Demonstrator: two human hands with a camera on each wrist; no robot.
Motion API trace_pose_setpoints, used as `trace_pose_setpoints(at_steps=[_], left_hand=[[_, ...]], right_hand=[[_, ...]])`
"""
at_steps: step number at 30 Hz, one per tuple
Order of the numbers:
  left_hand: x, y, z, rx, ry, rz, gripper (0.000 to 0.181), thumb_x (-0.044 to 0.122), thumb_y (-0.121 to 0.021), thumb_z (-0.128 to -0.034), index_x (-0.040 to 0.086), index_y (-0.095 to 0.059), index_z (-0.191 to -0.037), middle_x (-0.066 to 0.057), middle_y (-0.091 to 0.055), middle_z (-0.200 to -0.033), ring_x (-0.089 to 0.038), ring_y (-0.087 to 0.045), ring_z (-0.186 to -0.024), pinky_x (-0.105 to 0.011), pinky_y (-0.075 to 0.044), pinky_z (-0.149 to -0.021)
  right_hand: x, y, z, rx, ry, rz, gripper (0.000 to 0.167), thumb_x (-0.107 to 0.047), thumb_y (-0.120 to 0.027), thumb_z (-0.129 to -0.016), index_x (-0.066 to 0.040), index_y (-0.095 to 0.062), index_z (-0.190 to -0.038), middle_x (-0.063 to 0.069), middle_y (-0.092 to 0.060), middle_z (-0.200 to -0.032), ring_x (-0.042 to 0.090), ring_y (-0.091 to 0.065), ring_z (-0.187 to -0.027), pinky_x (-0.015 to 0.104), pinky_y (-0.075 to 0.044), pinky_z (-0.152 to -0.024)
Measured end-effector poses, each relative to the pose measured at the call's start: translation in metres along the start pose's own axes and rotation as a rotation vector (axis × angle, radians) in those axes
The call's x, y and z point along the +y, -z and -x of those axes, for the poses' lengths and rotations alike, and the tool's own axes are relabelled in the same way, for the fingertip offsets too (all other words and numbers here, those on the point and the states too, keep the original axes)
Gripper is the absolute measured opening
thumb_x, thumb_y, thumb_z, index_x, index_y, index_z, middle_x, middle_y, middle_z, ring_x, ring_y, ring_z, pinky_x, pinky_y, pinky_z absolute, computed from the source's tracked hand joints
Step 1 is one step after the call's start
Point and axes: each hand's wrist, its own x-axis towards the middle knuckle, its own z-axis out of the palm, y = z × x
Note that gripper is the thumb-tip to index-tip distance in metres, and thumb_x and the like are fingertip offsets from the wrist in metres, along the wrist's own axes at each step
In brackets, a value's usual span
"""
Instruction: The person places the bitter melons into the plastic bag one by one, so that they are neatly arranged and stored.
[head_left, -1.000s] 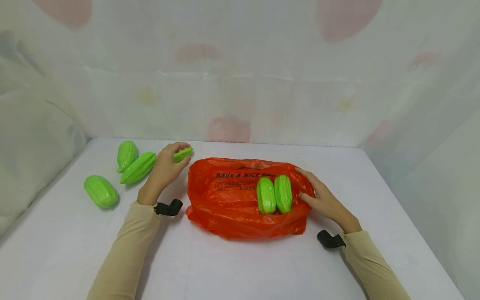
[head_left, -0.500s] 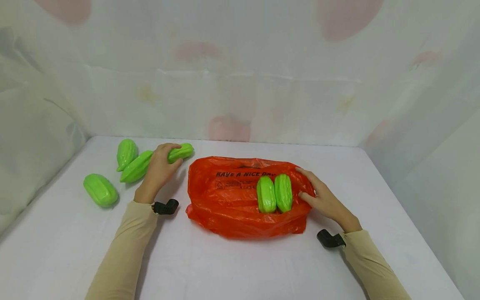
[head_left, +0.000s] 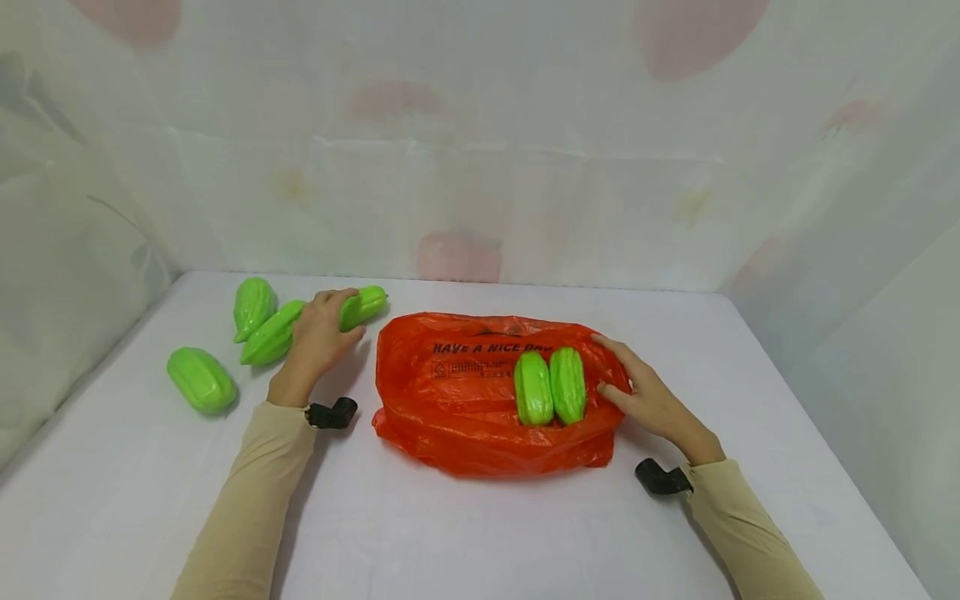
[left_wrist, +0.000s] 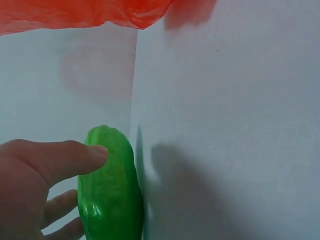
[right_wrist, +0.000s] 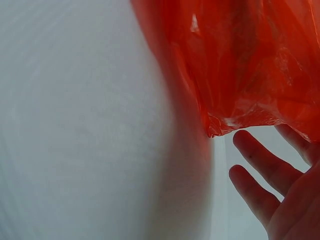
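Note:
At the back left, my left hand is beside a light green ridged gourd lying on the table. In the left wrist view its thumb is across the gourd from the lower fingers, whose tips are hidden. The head view shows little or no contact between thumb and gourd. My right hand holds the right rim of an open red plastic bag, thumb reaching inside. Other fingers spread straight along the bag's outside. Two gourds stand side by side in the bag.
Left of my left hand lie three more green gourds, one close to the hand, one behind and one nearer the front. A patterned pale curtain rises behind the white table.
My left hand has drawn back slightly to the left, uncovering more of the gourd, whose far end stays in place. The right hand and bag have hardly moved.

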Motion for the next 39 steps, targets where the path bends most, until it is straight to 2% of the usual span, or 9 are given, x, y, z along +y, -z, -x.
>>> trace_pose_setpoints(at_steps=[7, 17, 23, 31, 36, 39], left_hand=[[0.003, 0.000, 0.001, -0.021, 0.015, -0.036, 0.053, 0.013, -0.062, -0.0924, 0.001, -0.047, -0.142, -0.032, -0.041, -0.138, -0.053, -0.036, -0.128, -0.069, -0.032, -0.102], [-0.002, -0.002, 0.002, 0.021, -0.019, 0.011, 0.038, 0.005, -0.062, -0.0899, 0.006, -0.061, -0.128, -0.028, -0.046, -0.142, -0.055, -0.040, -0.126, -0.069, -0.031, -0.097], [-0.004, 0.000, 0.002, -0.016, -0.022, 0.008, 0.039, 0.006, -0.062, -0.0907, 0.008, -0.059, -0.130, -0.027, -0.050, -0.142, -0.054, -0.042, -0.126, -0.067, -0.032, -0.096], [-0.005, 0.004, 0.002, -0.054, -0.028, 0.067, 0.039, 0.005, -0.064, -0.0914, 0.003, -0.055, -0.129, -0.032, -0.048, -0.132, -0.047, -0.046, -0.123, -0.062, -0.036, -0.106], [-0.005, 0.008, 0.002, -0.116, -0.001, 0.084, 0.040, 0.008, -0.064, -0.0921, 0.004, -0.052, -0.130, -0.033, -0.044, -0.132, -0.046, -0.045, -0.119, -0.061, -0.037, -0.105], [-0.004, 0.011, 0.002, -0.161, -0.008, 0.081, 0.043, 0.009, -0.064, -0.0917, 0.003, -0.049, -0.132, -0.034, -0.044, -0.135, -0.047, -0.045, -0.121, -0.061, -0.037, -0.106]], right_hand=[[0.001, 0.000, 0.001, -0.005, -0.011, 0.001, 0.066, -0.007, -0.055, -0.096, -0.015, -0.028, -0.156, 0.018, -0.038, -0.154, 0.041, -0.042, -0.136, 0.066, -0.043, -0.103], [0.001, 0.000, 0.001, -0.006, -0.011, -0.001, 0.066, -0.006, -0.056, -0.096, -0.015, -0.028, -0.156, 0.018, -0.038, -0.154, 0.041, -0.041, -0.136, 0.066, -0.042, -0.103], [0.000, 0.001, 0.001, -0.002, -0.013, 0.004, 0.066, -0.006, -0.056, -0.096, -0.015, -0.029, -0.156, 0.018, -0.037, -0.154, 0.041, -0.041, -0.137, 0.066, -0.041, -0.104], [0.001, 0.001, 0.000, 0.001, -0.011, 0.005, 0.066, -0.007, -0.056, -0.096, -0.015, -0.029, -0.156, 0.018, -0.038, -0.154, 0.041, -0.042, -0.137, 0.066, -0.041, -0.104], [0.002, 0.001, 0.000, -0.001, -0.011, 0.006, 0.066, -0.007, -0.056, -0.096, -0.016, -0.029, -0.156, 0.018, -0.039, -0.153, 0.040, -0.043, -0.136, 0.065, -0.042, -0.104], [0.001, 0.001, 0.000, -0.002, -0.009, 0.003, 0.066, -0.006, -0.056, -0.096, -0.016, -0.029, -0.156, 0.017, -0.039, -0.153, 0.040, -0.043, -0.135, 0.065, -0.043, -0.103]])
